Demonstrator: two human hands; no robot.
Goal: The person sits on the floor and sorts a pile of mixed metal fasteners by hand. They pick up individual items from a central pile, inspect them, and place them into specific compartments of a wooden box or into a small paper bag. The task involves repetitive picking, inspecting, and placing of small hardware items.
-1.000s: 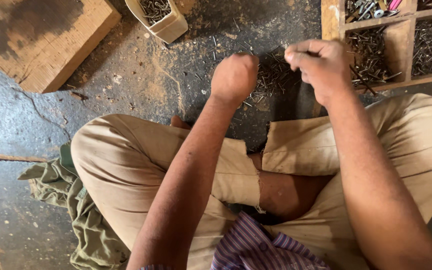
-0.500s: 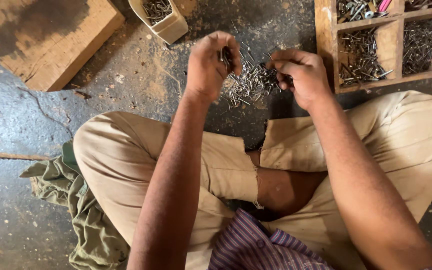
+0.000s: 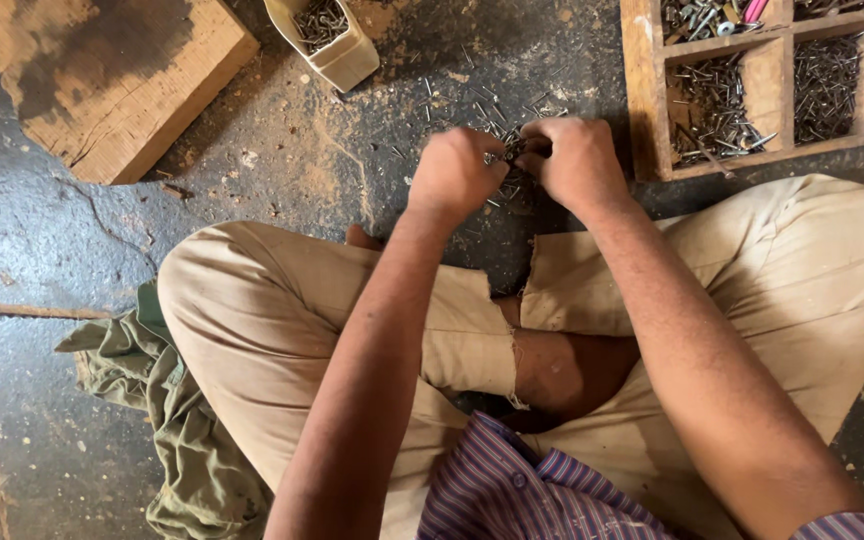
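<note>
Dusty floor (image 3: 252, 200), nail pile (image 3: 472, 110) under fingers (image 3: 527, 150) of both hands

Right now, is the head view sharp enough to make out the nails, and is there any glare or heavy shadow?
Head view: even, soft light, no glare; the nail pile is sharp where it lies scattered, but hidden where left hand and right hand meet over it; the wooden tray compartments sit in slight shadow.

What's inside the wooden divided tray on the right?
The wooden tray holds dark nails in its near compartments and mixed hardware with a pink piece in a far one. The rest runs out of frame.
</note>
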